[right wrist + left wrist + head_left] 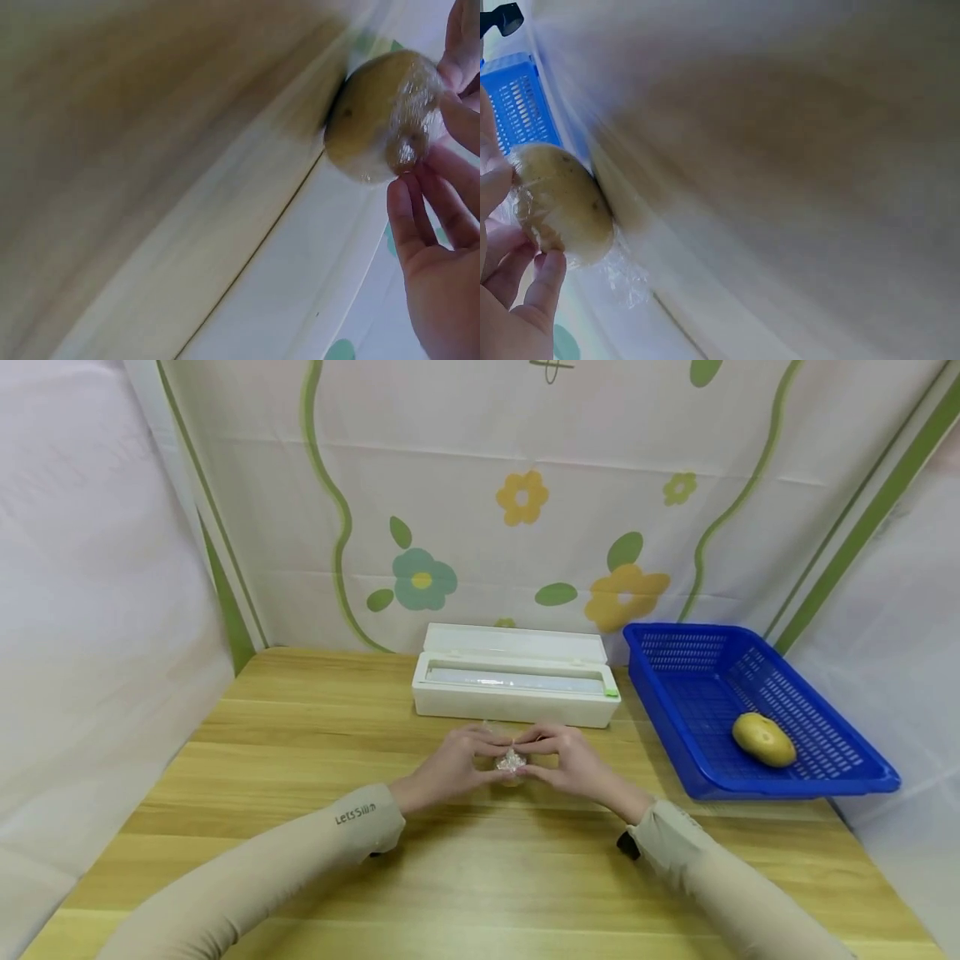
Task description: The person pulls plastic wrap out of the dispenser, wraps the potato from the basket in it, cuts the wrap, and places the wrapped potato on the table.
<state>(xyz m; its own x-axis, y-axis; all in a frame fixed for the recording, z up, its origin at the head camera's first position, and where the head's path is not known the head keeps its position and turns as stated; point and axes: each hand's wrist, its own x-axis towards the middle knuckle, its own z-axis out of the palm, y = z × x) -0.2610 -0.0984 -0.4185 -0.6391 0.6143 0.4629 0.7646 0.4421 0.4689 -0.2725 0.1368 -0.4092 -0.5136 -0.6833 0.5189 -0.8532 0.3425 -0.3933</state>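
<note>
Clear crinkled plastic film [417, 101], glossy; yellow oval potato [574, 199], skin smooth; blue rectangular plastic basket [671, 731], smooth; tan wood-grained table [315, 735], soft sheen; beige long cloth sleeves [288, 852], matt

Forearms [262, 864] angled inward, left hand [455, 762] and right hand [573, 766] close together, both pinching

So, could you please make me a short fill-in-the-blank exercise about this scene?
1. The left hand and right hand hold a ____ wrapped in clear film.
2. A second one lies in the basket, whose colour is ____.
3. In the head view, the basket is to the ____ of the white box.
4. The lid of the white box stands ____.

Missing words: potato; blue; right; open.
</note>
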